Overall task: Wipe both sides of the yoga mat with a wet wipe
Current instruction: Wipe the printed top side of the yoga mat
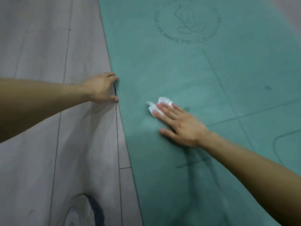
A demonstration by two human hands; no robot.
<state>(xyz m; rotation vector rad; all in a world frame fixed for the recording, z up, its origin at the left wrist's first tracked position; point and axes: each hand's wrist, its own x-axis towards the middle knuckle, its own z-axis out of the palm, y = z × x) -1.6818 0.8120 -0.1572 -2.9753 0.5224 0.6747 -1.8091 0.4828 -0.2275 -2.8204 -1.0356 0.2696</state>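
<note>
Head view, looking down. I see the teal yoga mat [179,70] laid flat on the grey plank floor [40,46], filling the right and centre of the frame, its long left edge running diagonally from top centre down to the bottom centre. My right hand [180,123] lies flat at centre right of the frame, fingers straight, pressing a crumpled white wet wipe [160,104] against the mat surface; the wipe shows under and just beyond the fingertips, thumb spread apart on the mat. My left hand [101,88] sits at centre left, right at the mat's edge, fingers curled down over that edge where a dark gap shows; gripping it, as far as I can tell. Printed circular logo [187,22] with lettering at the top, thin alignment lines [228,95] crossing the right side.
</note>
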